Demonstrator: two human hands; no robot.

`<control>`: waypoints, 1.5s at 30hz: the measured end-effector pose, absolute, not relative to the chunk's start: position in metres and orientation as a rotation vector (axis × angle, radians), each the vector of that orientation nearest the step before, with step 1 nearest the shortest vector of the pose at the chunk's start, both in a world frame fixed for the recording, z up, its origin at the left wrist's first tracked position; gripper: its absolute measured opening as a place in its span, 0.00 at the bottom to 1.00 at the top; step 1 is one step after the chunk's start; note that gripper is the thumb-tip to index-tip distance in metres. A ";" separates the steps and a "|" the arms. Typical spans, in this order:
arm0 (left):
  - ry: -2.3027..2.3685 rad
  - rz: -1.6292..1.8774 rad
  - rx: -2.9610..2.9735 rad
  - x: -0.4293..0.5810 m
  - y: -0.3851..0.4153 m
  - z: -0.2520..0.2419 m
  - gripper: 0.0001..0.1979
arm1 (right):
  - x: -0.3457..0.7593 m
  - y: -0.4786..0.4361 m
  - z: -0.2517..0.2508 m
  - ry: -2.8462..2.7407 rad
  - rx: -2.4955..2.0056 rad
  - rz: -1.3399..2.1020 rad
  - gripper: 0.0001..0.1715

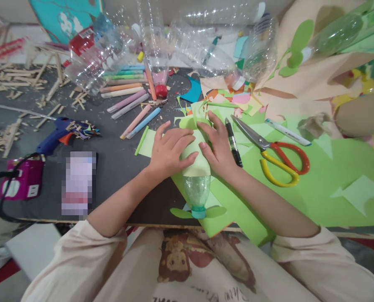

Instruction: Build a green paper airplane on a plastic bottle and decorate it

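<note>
Head view: the bottle (197,188) lies cap (198,212) toward the shirt (136,272), pale paper (196,164) round its body. Left hand (172,147) and right hand (216,147) flank it, fingers loosely parted on the paper, apparently steadying it. Scissors (263,144) rest right of the bottle, seemingly for easy reach.

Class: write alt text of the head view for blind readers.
A person's left hand and right hand touch green paper covering much of a bottle, its cap toward the wearer. Scissors and a pen lie right; a glue gun and phone left.
</note>
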State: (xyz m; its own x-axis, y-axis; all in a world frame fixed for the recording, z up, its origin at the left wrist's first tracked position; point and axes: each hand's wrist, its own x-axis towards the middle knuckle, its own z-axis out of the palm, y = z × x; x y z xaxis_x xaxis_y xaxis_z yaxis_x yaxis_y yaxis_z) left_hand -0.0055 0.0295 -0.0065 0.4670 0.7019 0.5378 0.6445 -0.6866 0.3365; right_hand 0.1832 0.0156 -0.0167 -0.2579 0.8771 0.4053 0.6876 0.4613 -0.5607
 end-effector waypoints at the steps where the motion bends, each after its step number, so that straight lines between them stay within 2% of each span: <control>1: 1.196 1.030 2.615 -0.006 0.030 -0.006 0.17 | 0.183 0.016 -0.016 -2.033 -1.303 0.362 0.25; 14: 1.259 0.909 2.651 -0.004 0.029 -0.005 0.22 | 0.187 0.020 -0.017 -2.031 -1.260 0.374 0.27; 25: 1.099 0.904 2.623 -0.006 0.031 -0.002 0.19 | 0.181 0.018 -0.018 -1.991 -1.248 0.250 0.24; 29: 1.156 0.814 2.633 -0.005 0.030 -0.003 0.23 | 0.181 0.015 -0.022 -1.858 -1.293 0.339 0.32; 33: 1.102 0.875 2.584 -0.009 0.033 -0.006 0.21 | 0.180 0.013 -0.021 -1.705 -1.430 0.596 0.38; 38: 1.049 0.953 2.280 -0.018 0.042 -0.007 0.35 | 0.183 0.010 0.014 -1.758 -1.694 0.994 0.45; 41: 0.955 0.903 2.174 -0.021 0.046 -0.005 0.38 | 0.190 -0.009 0.038 -1.864 -1.730 1.041 0.55; 45: 0.922 0.904 2.114 -0.022 0.049 -0.003 0.38 | 0.195 -0.051 0.048 -2.038 -1.665 1.007 0.55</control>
State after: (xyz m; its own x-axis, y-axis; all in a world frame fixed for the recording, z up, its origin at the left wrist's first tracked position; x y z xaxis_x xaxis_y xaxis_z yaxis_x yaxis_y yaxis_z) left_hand -0.0219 0.0488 -0.0033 0.5147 0.7925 0.3273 0.3425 -0.5399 0.7689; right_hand 0.1948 -0.0511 0.0475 -0.2681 0.9462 -0.1810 0.7187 0.0713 -0.6916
